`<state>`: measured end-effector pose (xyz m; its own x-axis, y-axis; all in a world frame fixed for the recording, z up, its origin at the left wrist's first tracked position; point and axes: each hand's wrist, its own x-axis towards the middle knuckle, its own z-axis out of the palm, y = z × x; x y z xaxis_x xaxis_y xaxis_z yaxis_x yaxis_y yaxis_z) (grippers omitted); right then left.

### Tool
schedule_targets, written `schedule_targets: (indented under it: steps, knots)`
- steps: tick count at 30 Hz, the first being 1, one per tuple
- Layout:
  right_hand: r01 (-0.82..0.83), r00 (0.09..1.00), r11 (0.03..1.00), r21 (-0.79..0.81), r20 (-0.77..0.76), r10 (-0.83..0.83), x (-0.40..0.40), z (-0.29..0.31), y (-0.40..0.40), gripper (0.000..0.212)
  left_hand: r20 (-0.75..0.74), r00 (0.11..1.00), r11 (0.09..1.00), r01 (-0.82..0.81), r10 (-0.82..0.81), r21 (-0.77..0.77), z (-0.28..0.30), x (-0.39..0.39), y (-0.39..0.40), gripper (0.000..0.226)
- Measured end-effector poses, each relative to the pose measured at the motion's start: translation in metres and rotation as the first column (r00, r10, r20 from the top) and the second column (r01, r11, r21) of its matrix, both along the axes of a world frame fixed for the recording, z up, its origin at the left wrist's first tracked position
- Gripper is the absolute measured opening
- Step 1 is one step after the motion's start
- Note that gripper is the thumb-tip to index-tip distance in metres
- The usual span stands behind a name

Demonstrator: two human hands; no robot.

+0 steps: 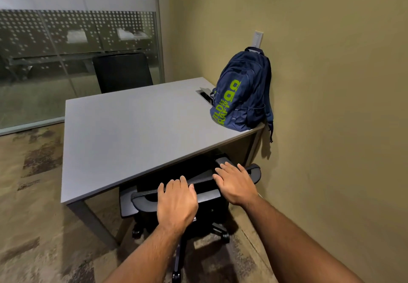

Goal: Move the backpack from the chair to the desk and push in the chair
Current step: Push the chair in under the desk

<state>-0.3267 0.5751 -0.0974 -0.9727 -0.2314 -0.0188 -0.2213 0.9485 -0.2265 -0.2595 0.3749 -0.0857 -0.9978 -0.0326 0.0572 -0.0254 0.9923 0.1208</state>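
backpack (241, 92): soft fabric, looks lightly filled, upright on the far right corner of the surface (132, 128), against the wall, strap dangling off the edge | chair (176, 196): wheeled, should roll easily, seat under the surface's near edge; push at the backrest top | left hand (176, 203) and right hand (235, 185): each grip open-fingered, draped flat over the backrest rim | room: carpet, glass partition beyond the surface.

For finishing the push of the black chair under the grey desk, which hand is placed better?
Neither clearly. The left hand and the right hand both lie flat on the top edge of the black mesh-backed office chair. The left sits nearer the backrest's middle, so it probably pushes straighter toward the grey rectangular desk.
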Motion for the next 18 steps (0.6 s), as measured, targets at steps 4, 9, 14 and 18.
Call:
schedule_targets:
  steps: [4,9,14,18]
  knots:
    - [-0.03,1.0,0.999,0.011,0.004,0.03,-0.033,0.001,0.005,0.065,0.005,1.0,0.999,-0.027,0.028,-0.027,0.001,-0.026,0.007,0.064]
    - [-0.053,0.999,0.999,0.008,0.009,0.053,-0.071,-0.001,0.007,0.064,0.015,0.999,0.999,-0.052,0.052,-0.017,0.001,-0.058,0.013,0.065]
    - [-0.091,0.996,0.996,-0.002,-0.025,0.091,-0.108,-0.004,0.009,0.066,0.011,0.997,0.996,-0.071,0.072,-0.058,0.001,-0.089,0.018,0.063]
    - [-0.127,0.991,0.992,0.015,-0.048,0.128,-0.137,-0.004,0.014,0.072,0.006,0.999,0.991,-0.038,0.039,-0.131,-0.002,-0.113,0.025,0.079]
